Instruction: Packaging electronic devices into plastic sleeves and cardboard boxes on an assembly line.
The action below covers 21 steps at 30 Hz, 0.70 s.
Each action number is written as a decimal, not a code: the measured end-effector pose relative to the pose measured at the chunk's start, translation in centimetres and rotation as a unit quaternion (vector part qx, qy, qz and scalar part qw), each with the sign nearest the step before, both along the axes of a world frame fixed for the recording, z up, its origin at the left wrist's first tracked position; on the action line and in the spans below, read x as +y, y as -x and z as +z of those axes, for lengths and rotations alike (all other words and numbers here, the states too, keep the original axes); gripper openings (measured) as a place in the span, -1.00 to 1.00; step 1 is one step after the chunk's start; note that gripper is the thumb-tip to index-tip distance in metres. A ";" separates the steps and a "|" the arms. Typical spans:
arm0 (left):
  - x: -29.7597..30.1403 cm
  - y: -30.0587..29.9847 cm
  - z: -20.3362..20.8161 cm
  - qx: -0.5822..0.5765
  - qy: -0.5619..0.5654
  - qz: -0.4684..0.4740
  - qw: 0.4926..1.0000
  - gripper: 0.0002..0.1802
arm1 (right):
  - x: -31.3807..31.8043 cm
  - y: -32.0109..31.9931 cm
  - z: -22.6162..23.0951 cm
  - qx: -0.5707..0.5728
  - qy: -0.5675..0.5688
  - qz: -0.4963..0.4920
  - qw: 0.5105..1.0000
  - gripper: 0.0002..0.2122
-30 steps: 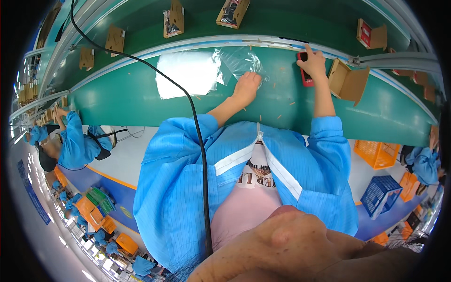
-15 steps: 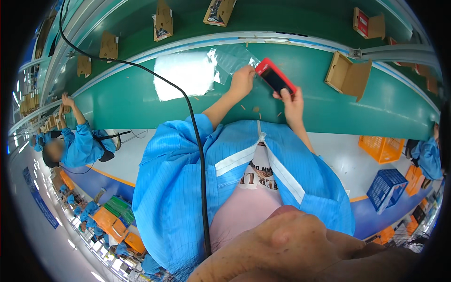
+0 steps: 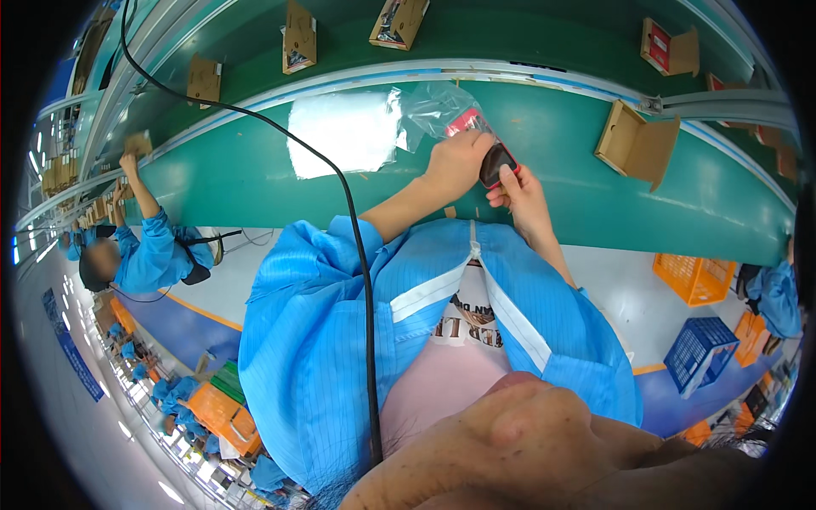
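Red device (image 3: 497, 163): far end inside clear bag (image 3: 429, 104), near end out; my left hand (image 3: 459, 161) and right hand (image 3: 522, 197) grip it.

On the far green surface (image 3: 510, 36), small open cardboard boxes (image 3: 299, 38) in a spaced row, with a black cable (image 3: 372, 374) curving down at left, beyond it a co-worker (image 3: 153, 255) in blue, and an orange crate (image 3: 690, 279) near a blue crate (image 3: 701, 353) on the floor (image 3: 614, 289) at right.
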<state>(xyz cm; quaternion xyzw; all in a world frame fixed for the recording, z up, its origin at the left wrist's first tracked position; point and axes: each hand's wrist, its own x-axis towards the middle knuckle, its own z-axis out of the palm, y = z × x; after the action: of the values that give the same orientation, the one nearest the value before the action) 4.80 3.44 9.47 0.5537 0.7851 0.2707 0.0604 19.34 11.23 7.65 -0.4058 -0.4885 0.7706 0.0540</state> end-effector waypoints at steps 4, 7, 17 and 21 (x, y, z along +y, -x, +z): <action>0.7 -0.1 1.3 -0.082 0.013 0.020 0.996 -0.83 | -0.5 -1.0 0.2 0.108 0.109 -0.087 0.984 -0.62; 1.7 -1.2 3.1 -0.085 -0.033 -0.042 0.995 -0.83 | -0.2 -0.7 1.9 0.143 0.165 -0.149 0.964 -0.52; 0.1 -3.6 2.5 -0.354 0.055 -0.067 0.931 -0.85 | 2.9 -0.8 -0.7 0.146 0.272 -0.205 0.929 -0.73; 0.5 0.7 -2.4 -0.814 0.056 0.115 0.567 -0.65 | 3.0 -0.4 0.7 0.191 0.243 -0.123 0.943 -0.70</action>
<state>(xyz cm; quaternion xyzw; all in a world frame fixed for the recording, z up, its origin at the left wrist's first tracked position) 4.13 3.91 7.03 -0.0003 0.4749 0.5673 0.6728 19.75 14.20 8.35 -0.3086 -0.2127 0.9164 0.1407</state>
